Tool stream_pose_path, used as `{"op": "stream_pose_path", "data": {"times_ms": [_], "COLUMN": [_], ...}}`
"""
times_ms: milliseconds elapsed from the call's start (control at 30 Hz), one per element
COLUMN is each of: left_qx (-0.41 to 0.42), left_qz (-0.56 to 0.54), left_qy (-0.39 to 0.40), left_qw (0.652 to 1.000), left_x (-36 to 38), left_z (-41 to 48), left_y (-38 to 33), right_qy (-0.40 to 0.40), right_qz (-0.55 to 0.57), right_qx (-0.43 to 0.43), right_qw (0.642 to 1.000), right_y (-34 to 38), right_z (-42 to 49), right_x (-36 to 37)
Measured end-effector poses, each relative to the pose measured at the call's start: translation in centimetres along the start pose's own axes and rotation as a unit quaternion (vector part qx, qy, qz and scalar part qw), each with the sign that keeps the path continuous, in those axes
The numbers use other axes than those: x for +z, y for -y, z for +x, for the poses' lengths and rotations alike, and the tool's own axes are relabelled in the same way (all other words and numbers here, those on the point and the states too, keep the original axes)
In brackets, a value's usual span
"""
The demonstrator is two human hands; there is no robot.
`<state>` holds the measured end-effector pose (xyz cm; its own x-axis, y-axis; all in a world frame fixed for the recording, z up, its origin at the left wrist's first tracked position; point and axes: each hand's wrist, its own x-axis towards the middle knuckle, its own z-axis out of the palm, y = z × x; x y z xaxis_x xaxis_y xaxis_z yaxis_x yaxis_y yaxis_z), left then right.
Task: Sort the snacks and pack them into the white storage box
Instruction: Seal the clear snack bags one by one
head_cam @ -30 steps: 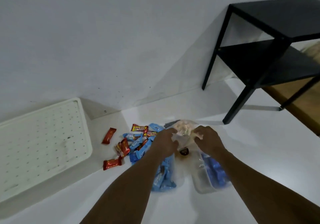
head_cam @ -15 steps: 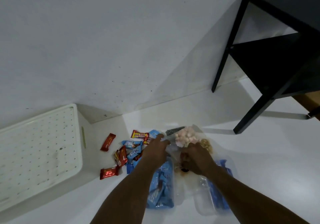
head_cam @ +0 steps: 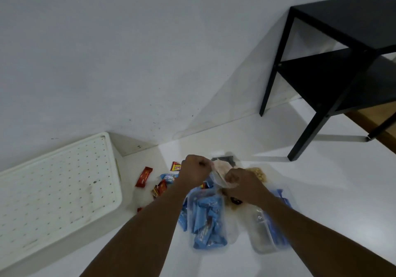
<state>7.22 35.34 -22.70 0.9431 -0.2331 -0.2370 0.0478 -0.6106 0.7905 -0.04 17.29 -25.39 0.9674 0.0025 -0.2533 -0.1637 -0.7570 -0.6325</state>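
I see the left hand [head_cam: 196, 168] and the right hand [head_cam: 243, 183], both with curled fingers, pinching the edge of a clear plastic bag of pale pink snacks [head_cam: 220, 168]. The white perforated plastic storage box [head_cam: 60, 182] stands well apart at left.

**One head camera, tilted down**

A wide-angle camera on the head looks forward and down, close enough that both forearms [head_cam: 139, 233] enter from the bottom edge. The white storage box [head_cam: 57, 191] lies low left, cut by the frame. Just right of it the left hand [head_cam: 196, 169] and right hand [head_cam: 244, 185] grip a clear bag [head_cam: 218, 174]. Far right of the box stands a black side table [head_cam: 342, 73]. The wall [head_cam: 128, 51] fills the view above the box.
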Motion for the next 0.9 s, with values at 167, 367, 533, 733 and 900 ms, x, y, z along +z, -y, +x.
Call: {"op": "stream_pose_path", "data": {"times_ms": [167,367,533,733,900], "left_qx": [-0.085,0.009,0.061,0.037,0.026], "left_qz": [-0.249,-0.222,-0.233,-0.334,-0.354], "left_qy": [0.038,0.036,-0.064,-0.084,-0.101], "left_qw": [0.964,0.974,0.969,0.938,0.93], "left_x": [-7.1,-15.3,-18.0,-19.0,-19.8], "left_z": [-1.8,-5.5,-8.1,-10.6,-11.9], "left_y": [-4.8,-7.1,-6.9,-4.6,-3.5], "right_qy": [-0.056,-0.021,-0.01,-0.035,-0.031], "right_qz": [0.088,0.249,0.323,0.374,0.354], "right_qx": [-0.02,-0.082,-0.098,-0.117,-0.143], "right_qw": [0.994,0.965,0.941,0.919,0.924], "right_y": [5.6,14.1,18.2,20.6,22.1], "right_z": [0.8,-0.5,-1.6,-2.5,-3.2], "right_x": [-5.7,-11.7,-11.6,-8.3,-7.1]}}
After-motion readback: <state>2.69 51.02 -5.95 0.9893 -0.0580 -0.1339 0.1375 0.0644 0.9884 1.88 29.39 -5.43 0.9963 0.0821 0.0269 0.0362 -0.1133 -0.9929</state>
